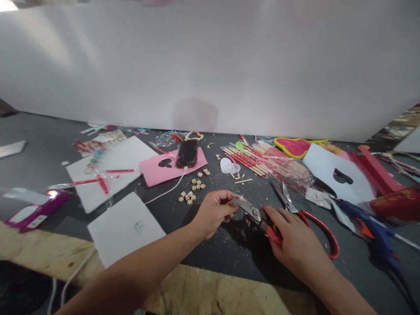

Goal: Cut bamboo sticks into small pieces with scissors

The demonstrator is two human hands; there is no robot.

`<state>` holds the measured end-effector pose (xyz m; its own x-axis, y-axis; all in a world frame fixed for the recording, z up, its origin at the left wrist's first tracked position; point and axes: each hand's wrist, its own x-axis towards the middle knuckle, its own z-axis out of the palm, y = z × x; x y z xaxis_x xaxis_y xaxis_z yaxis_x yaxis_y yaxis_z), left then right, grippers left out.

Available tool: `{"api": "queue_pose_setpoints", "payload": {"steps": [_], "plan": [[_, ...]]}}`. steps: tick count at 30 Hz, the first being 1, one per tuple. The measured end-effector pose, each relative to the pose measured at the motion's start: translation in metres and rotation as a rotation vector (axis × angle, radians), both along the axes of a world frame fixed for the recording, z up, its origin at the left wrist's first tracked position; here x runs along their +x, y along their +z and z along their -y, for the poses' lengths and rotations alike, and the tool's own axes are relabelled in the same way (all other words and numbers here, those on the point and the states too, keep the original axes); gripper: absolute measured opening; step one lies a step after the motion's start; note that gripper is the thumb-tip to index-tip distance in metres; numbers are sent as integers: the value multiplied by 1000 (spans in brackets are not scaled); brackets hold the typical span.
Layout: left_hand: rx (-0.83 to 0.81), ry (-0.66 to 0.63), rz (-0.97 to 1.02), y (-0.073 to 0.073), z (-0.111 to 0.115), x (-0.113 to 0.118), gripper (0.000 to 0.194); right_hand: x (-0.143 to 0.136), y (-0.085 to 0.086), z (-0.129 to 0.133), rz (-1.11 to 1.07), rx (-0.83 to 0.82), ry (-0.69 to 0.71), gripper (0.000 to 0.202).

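Note:
My right hand [292, 236] is wrapped round the red handles of metal cutters [254, 212], whose jaws point up and left. At the jaw tips, my left hand [215, 212] pinches something small, mostly hidden by the fingers. Small cut stick pieces [248, 222] lie on the dark table under the cutters. Left of my left hand are several clusters of little wooden pieces [187, 197]. A white paper heart [229, 165] rests beyond the hands, with more short sticks beside it.
A phone [187, 153] on pink card [154, 170] is plugged into a white cable. Red-wrapped sticks [256, 159] lie behind. Red-handled scissors [320, 227] and a blue glue gun [377, 236] are at right. White sheets [126, 227] and a purple packet [39, 212] are at left.

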<state>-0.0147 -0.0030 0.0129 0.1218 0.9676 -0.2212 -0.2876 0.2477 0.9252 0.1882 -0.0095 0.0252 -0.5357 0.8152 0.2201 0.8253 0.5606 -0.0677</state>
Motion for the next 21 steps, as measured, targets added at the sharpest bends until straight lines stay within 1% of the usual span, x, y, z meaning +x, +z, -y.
{"api": "queue_pose_setpoints", "payload": {"steps": [5, 8, 9, 10, 12, 14, 18, 21], "plan": [[26, 16, 28, 2, 1, 1, 21, -7, 2, 3, 6, -15, -54, 43], [51, 24, 26, 2, 1, -1, 19, -11, 4, 3, -64, -23, -51, 53], [62, 27, 30, 2, 1, -1, 19, -12, 5, 4, -71, -11, -70, 51], [73, 32, 33, 2, 1, -1, 18, -13, 7, 4, -71, 1, -93, 44], [97, 50, 43, 3, 2, -2, 18, -15, 14, 6, -58, 13, -116, 25], [122, 55, 30, 3, 3, -2, 19, -15, 23, 10, -36, 6, -115, 14], [172, 66, -13, 5, 4, -2, 22, -9, 41, 18, -28, -29, -108, 16], [185, 108, 27, 6, 2, -4, 23, 7, 49, 24, -90, -37, -169, 18]]}}
